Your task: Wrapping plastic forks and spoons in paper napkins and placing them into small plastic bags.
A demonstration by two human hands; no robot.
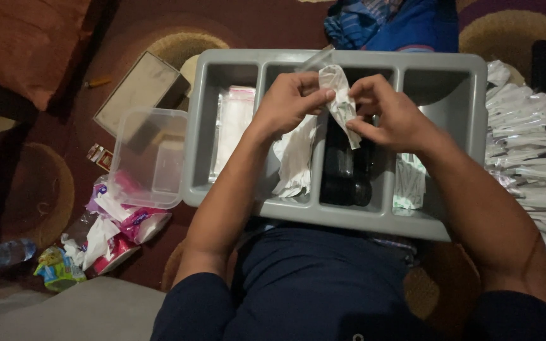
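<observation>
A grey tray (374,60) with four compartments rests on my lap. Above its middle, my left hand (289,101) and my right hand (387,113) both pinch one crumpled white napkin (342,104) in a clear wrapper. The far-left compartment holds clear plastic bags (234,123). White napkins (295,161) lie in the second compartment. Black plastic pieces (347,173) fill the third. More white packets (409,183) sit in the fourth, partly hidden by my right forearm.
A clear plastic box (150,158) lies left of the tray, with pink-and-white packs (124,224) below it. A heap of white wrapped packets (532,145) lies on the right. A flat brown box (140,85), a water bottle (1,252) and a blue cloth (390,22) are on the carpet.
</observation>
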